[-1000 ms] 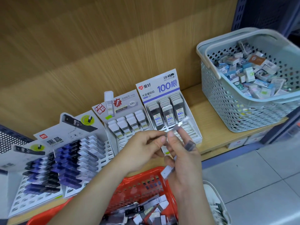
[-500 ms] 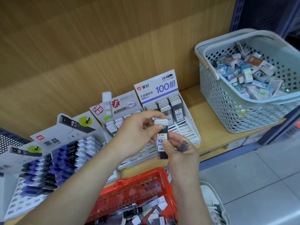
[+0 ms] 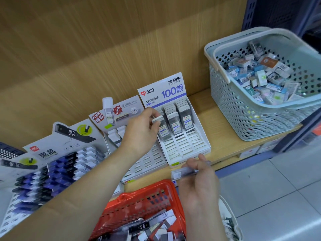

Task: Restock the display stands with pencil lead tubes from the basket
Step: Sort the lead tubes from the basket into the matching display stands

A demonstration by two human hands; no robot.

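Observation:
My left hand (image 3: 140,129) pinches the white cap of a dark lead tube (image 3: 162,129) standing in the left column of the white "100" display stand (image 3: 186,148). Two more columns of tubes (image 3: 180,117) fill its back rows; the front slots are bare. My right hand (image 3: 199,181) hovers over the shelf's front edge and grips a clear tube (image 3: 182,173) lying sideways. Below sits the red basket (image 3: 139,199) holding several loose lead tubes (image 3: 152,226).
A second white stand (image 3: 147,162) sits left of the "100" stand, then two stands of blue and black tubes (image 3: 57,171). A grey-green basket (image 3: 246,110) full of erasers stands on the wooden shelf (image 3: 224,141) at right. Tiled floor lies lower right.
My left hand took the dark tube from in front of my right hand and carried it up into the "100" stand's left column. My right hand dropped toward the shelf edge.

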